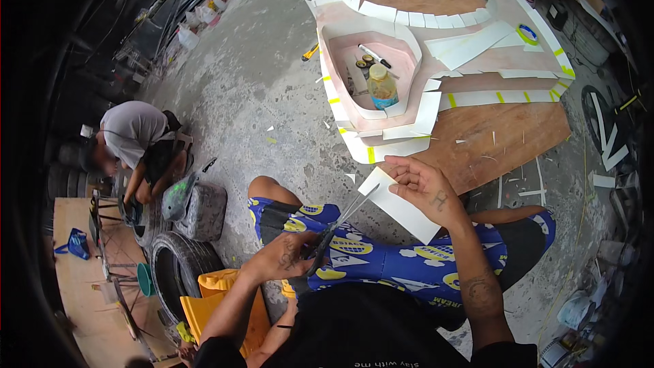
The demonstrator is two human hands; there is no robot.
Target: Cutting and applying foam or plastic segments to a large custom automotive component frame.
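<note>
My left hand [289,257] is closed round the handles of a pair of scissors [347,212] with long metal blades. The blades are slightly apart and their tips lie over the edge of a white card strip [413,217]. My right hand [430,194] pinches that strip between thumb and fingers, above my lap. Just beyond is a pinkish moulded panel [332,54], edged with white card pieces and yellow tape. In its recess stand a jar [383,88] with blue at its base, a marker [375,55] and small dark rolls [366,61].
The panel rests on a brown board [504,138]. A roll of yellow tape [526,34] lies on its right side. To its left is a yellow cutter knife [310,52]. Tyres [180,269] and a yellow plastic piece [218,300] sit at my left, near a crouching person [139,133].
</note>
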